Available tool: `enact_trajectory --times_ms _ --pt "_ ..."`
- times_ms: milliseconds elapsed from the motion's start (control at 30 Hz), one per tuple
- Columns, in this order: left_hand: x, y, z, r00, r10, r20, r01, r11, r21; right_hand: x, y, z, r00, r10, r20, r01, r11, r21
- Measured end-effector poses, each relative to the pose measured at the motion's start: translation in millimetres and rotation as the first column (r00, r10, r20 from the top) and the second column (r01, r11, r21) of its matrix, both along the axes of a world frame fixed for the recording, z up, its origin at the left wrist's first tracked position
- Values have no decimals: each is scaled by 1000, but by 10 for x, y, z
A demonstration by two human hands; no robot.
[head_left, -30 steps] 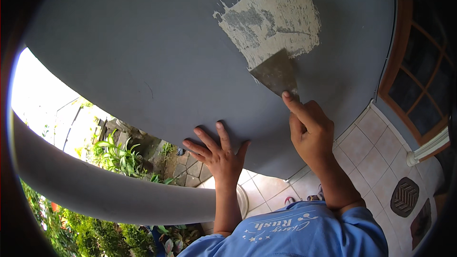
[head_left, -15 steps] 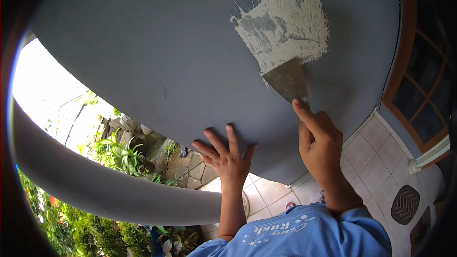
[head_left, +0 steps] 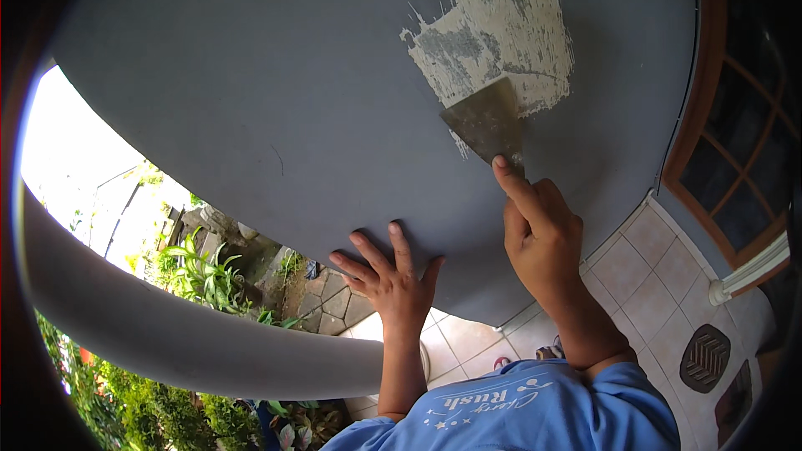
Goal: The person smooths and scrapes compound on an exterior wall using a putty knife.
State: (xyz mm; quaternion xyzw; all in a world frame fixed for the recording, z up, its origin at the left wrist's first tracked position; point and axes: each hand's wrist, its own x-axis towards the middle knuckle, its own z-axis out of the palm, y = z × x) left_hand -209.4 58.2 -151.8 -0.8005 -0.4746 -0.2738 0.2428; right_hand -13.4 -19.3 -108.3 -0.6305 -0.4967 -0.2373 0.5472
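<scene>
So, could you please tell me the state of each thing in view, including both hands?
Left hand, open, spread against the grey wall.
Right hand, closed on the scraper, index finger extended.
Scraper, held, blade edge over the pale patch.
Pale patch, uneven, ragged-edged, grey showing through.
Grey wall, partly covered by the patch.
Floor mat, flat on the tiles.
Brown-framed panes, dark; open or shut, cannot tell.

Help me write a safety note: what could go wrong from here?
The scraper might slip off the pale patch and one of its corners could scratch the smooth grey wall.
The left hand is spread bare on the wall, below and to the left of the blade, so a downward slip could perhaps nick it.
The right hand has its index finger extended near the blade's base; it could slide.
</scene>
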Motion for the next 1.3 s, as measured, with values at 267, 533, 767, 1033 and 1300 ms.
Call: enact_trajectory --times_ms 267,533,767,1033,1300 --pt "-1 -8 -2 999 28 -16 -28 1000 4 -48 -7 -10 1000 -27 4 27 999 -44" --pt "-37 -16 -40 998 63 -13 -63 997 -49 -117 -154 -74 999 -33 -27 30 994 -107" --pt "-28 30 -48 1000 -9 6 9 1000 -23 -48 -126 145 997 63 -35 -63 998 1" --pt "-69 -8 -40 999 50 -15 -51 998 -27 -45 -223 116 999 42 0 -42 995 -87" --pt "-7 -32 -21 999 48 -11 -48 997 -54 40 -88 -42 1000 27 -1 -28 999 -37"
